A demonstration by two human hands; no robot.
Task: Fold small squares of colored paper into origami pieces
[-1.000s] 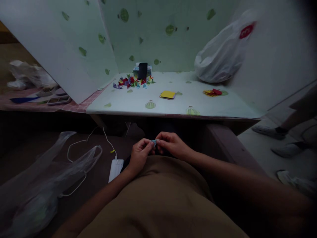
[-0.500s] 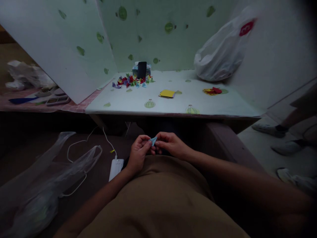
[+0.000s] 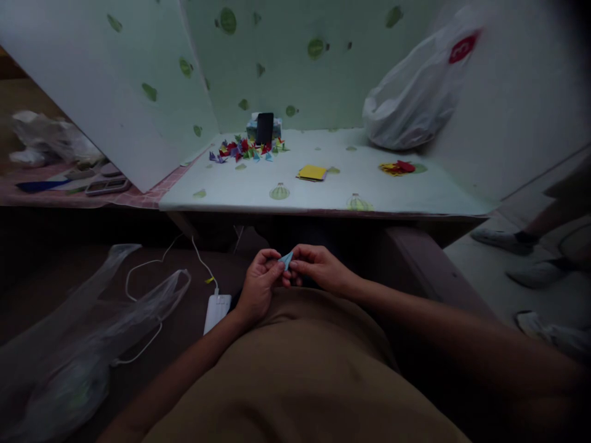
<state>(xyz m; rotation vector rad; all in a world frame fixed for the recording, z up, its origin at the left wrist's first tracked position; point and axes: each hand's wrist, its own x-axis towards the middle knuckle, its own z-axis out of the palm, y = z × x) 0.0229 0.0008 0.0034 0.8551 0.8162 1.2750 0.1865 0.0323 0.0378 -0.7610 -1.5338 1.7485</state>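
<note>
A small piece of folded light-blue paper (image 3: 286, 260) is pinched between my two hands, close to my body and below the table's front edge. My left hand (image 3: 262, 280) grips its left side, thumb on top. From the right, my right hand (image 3: 318, 267) pinches the other side with thumb and forefinger; its lower fingers are curled and partly hidden. On the table lie a stack of square paper sheets (image 3: 313, 173) with yellow on top and a heap of colourful folded paper cranes (image 3: 244, 149). Red and yellow paper pieces (image 3: 398, 168) lie farther right.
A black phone (image 3: 265, 128) leans on a tissue box behind the cranes. At the back right of the table (image 3: 240, 194) sits a white plastic bag (image 3: 410, 101). Beside me are a cabled white power bank (image 3: 217, 312) and a clear bag (image 3: 83, 363). Another person's feet (image 3: 503, 240) show at right.
The light-blue paper has tilted a little, its tip now pointing more upward. Both hands keep their pinch in nearly the same place.
</note>
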